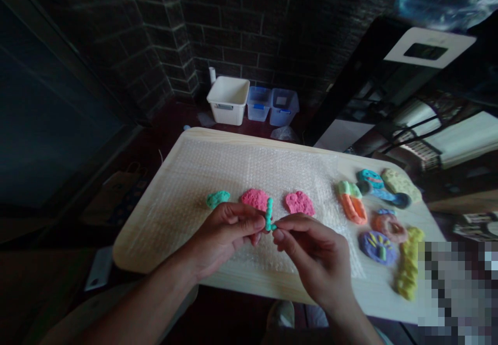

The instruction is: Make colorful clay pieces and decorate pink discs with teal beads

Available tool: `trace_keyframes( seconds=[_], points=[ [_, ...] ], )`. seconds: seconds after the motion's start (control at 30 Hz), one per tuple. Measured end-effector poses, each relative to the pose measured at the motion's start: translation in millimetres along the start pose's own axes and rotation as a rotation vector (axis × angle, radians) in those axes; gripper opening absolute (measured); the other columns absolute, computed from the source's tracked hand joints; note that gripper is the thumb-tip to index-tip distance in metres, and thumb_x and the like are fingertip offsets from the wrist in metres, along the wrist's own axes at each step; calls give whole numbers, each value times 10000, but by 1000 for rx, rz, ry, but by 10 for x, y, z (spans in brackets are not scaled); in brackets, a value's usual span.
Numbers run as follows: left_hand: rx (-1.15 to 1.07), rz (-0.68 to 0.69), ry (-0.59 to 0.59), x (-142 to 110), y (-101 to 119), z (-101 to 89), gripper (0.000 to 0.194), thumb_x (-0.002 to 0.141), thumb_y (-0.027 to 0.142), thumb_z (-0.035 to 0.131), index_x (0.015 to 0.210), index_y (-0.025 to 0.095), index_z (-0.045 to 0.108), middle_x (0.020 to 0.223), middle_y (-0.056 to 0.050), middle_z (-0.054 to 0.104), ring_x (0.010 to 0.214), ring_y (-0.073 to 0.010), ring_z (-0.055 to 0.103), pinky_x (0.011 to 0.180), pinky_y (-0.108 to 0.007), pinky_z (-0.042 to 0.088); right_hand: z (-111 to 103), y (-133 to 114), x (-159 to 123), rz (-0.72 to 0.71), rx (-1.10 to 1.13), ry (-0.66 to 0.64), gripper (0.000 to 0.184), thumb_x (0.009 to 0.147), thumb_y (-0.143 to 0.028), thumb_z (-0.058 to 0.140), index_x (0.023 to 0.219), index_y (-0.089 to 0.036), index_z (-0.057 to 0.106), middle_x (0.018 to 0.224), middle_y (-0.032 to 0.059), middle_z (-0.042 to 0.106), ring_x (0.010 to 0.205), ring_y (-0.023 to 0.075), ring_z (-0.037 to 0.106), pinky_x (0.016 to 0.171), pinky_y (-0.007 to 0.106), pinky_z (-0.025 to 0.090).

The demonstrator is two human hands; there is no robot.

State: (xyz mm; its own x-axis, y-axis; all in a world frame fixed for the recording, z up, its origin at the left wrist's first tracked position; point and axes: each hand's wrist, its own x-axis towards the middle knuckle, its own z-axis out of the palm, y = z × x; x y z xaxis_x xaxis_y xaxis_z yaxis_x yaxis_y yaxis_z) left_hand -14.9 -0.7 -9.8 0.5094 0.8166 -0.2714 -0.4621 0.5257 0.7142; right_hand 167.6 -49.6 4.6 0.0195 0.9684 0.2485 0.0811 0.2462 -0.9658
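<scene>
Between my hands, above the bubble wrap [171, 189], is a thin, upright green clay stem [269, 211] with a bumpy outline. My left hand [229, 231] pinches it near its lower end. In my right hand [317, 254], thumb and forefinger close on a small green clay piece [274, 226] that touches the stem's foot; whether the two are joined I cannot tell. Behind the hands lie a pink clay lump [253, 198], a second pink clay piece [299, 203] to its right and a green clay lump [218, 198] to its left.
Several coloured clay shapes rest at the table's right, among them an orange and green one [352, 205], a purple disc [377, 247] and a yellow strip [409, 264]. Beyond the wooden table [150, 231], a white bin [229, 101] and blue plastic boxes [259, 104] stand on the floor.
</scene>
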Motion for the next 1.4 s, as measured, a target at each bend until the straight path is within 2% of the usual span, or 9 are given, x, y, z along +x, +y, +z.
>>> trace_keyframes(
  seconds=[0.1, 0.33, 1.4],
  points=[
    [-9, -23, -23, 0, -4, -3, 182, 722, 305, 944, 826, 192, 847, 732, -25, 734, 654, -99, 590, 650, -244, 430, -9, 12, -8, 15, 36, -14, 136, 901, -141, 782, 977, -248, 818, 862, 35, 775, 671, 132, 690, 613, 248, 582],
    [-17, -38, -42, -15, 5, 26, 167, 717, 304, 951, 764, 196, 833, 673, -5, 704, 641, -85, 584, 642, -224, 425, -8, 22, -1, 26, 75, -41, 171, 909, -120, 773, 992, -263, 821, 867, 26, 774, 701, 127, 692, 625, 241, 570],
    [-9, -56, -43, -20, -2, 3, 172, 713, 306, 951, 781, 198, 836, 689, -5, 711, 640, -88, 585, 653, -229, 434, -15, 42, -13, 16, 84, -53, 193, 906, -107, 769, 1009, -263, 818, 864, 18, 770, 712, 119, 697, 640, 227, 576]
  ],
)
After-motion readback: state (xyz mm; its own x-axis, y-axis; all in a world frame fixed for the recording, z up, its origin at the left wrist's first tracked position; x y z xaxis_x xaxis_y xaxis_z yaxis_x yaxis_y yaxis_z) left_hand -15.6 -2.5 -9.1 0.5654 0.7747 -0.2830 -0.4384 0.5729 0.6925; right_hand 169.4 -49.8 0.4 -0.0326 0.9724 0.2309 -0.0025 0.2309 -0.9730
